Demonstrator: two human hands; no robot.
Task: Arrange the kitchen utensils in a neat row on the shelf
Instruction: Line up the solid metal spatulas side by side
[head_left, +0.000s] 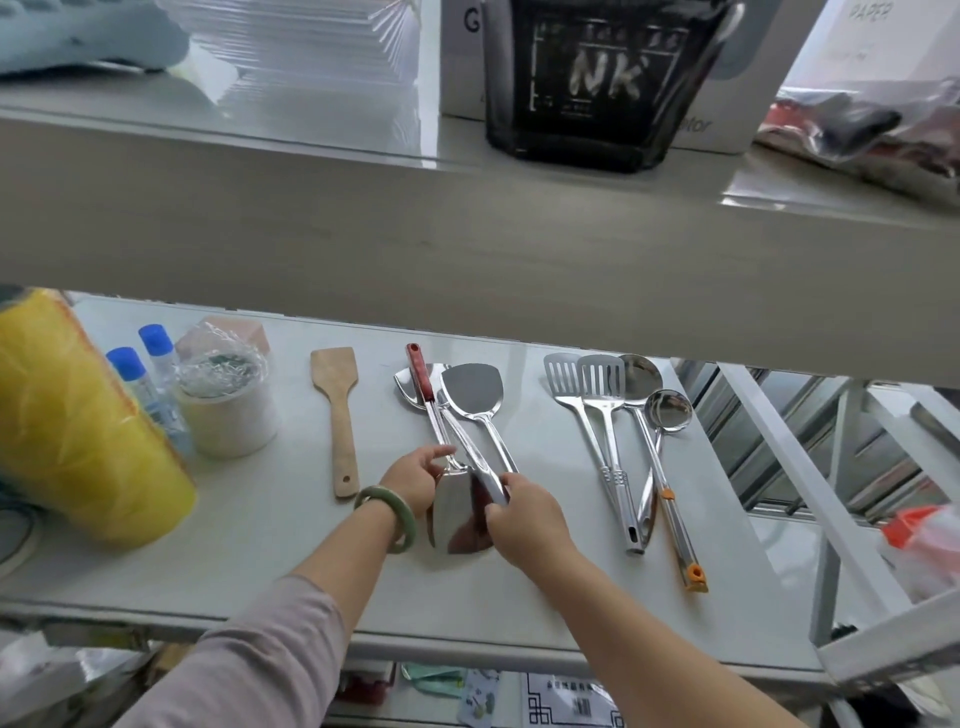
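Both hands work at a crossed pile of steel utensils in the middle of the shelf (519, 597). The left hand (415, 478) curls its fingers onto the neck of a steel turner (457, 519), whose broad blade lies just below the two hands. The right hand (524, 514) pinches the handle end of a steel spatula (470, 387), whose blade points away from the hand. A red-handled turner (418, 379) lies tangled under that spatula, beyond the left hand.

Off to the left hand's outer side a wooden spatula (337, 410) lies alone and straight. Beyond the right hand's outer side, two slotted turners (582, 379) and two ladles (657, 400) overlap in a loose fan.

The step in hand appears to be untangling the middle pile. The next move probably calls for drawing the spatula clear of its neighbours and laying it parallel to the wooden one, apart from the others.
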